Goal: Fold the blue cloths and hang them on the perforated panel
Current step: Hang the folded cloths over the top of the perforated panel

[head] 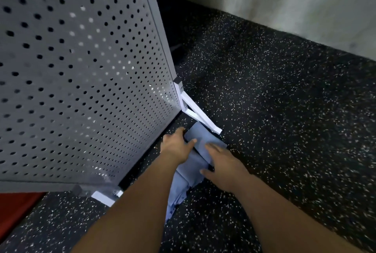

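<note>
A pile of blue cloths [200, 136] lies on the dark speckled floor at the foot of the grey perforated panel [81, 69]. My left hand [176, 143] grips the left edge of the top folded cloth, thumb over it and fingers tucked underneath. My right hand [218, 160] lies flat on the cloth with fingers spread. More blue cloth [177, 197] trails toward me between my forearms, partly hidden by them.
The panel stands on white metal feet [200, 116], one brace right behind the cloths, another foot [105, 196] near my left forearm. A red surface [18, 206] shows at lower left. A pale wall [284, 8] bounds the floor at the back right.
</note>
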Demonstrator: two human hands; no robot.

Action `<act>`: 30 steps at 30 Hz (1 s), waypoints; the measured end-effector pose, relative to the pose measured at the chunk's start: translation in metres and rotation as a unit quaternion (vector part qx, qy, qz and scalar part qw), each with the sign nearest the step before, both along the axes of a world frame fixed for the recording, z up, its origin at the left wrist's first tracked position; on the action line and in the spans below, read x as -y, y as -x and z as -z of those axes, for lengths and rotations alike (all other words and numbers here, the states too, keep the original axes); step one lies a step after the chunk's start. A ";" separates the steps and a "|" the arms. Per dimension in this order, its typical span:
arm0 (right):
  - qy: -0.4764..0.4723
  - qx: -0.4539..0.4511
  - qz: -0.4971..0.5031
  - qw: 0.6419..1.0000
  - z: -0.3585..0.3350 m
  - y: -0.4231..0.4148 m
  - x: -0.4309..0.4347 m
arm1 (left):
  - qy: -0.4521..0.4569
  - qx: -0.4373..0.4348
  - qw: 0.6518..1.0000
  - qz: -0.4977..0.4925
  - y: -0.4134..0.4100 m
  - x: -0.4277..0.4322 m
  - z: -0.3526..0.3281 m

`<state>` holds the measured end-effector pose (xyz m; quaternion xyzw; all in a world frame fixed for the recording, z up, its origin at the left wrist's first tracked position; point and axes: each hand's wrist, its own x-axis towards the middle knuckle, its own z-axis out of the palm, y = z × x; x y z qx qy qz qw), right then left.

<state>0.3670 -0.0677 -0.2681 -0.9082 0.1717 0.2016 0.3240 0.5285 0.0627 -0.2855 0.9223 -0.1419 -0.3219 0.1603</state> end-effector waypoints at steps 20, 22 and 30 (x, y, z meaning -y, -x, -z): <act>0.048 0.047 0.152 0.986 -0.021 -0.015 0.009 | 0.196 -0.038 0.978 -0.059 0.019 0.030 -0.028; 0.059 0.060 0.154 0.984 -0.038 -0.013 0.011 | 0.249 -0.046 0.964 -0.078 0.026 0.027 -0.039; 0.071 0.138 0.140 0.978 -0.127 0.009 0.021 | 0.380 -0.098 0.914 -0.102 0.062 0.000 -0.127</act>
